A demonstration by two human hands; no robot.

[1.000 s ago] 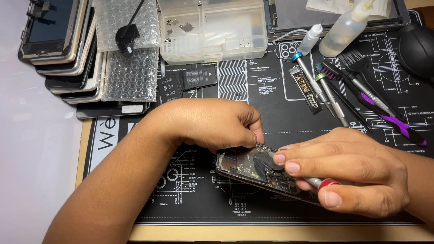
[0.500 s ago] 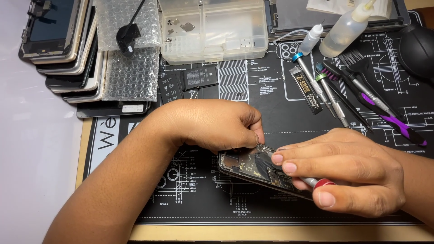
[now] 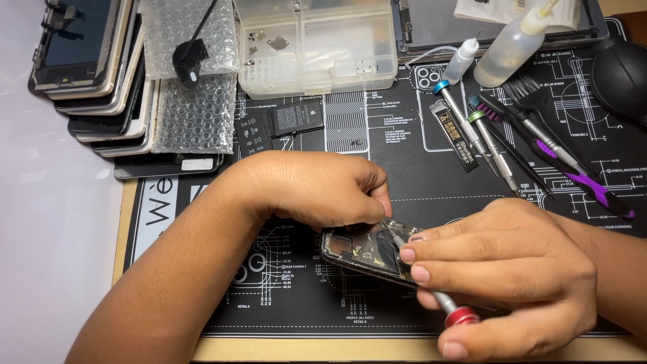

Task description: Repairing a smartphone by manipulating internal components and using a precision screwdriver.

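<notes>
- Head view: an opened phone (image 3: 367, 251), its inner parts bared, is laid on a black printed work mat (image 3: 404, 175) near the front edge of the desk (image 3: 162, 347).
- The left hand (image 3: 317, 189) is curled over the phone's upper edge, fingertips pressed together on it, seemingly so that the body is kept from sliding.
- A red-capped screwdriver (image 3: 431, 296) is pinched by the right hand (image 3: 512, 269), thumb and fingers closed on the shaft; its tip is set inside the phone, and the low grip appears chosen for fine control.
- Spare screwdrivers (image 3: 482, 138), a brush and a purple-handled tool (image 3: 579, 176) are lined up on the mat to the right, well apart from the phone.
- A clear parts box (image 3: 317, 47), two squeeze bottles (image 3: 512, 44), bubble wrap (image 3: 192, 111) and a stack of phones (image 3: 94, 74) are kept at the far side.
</notes>
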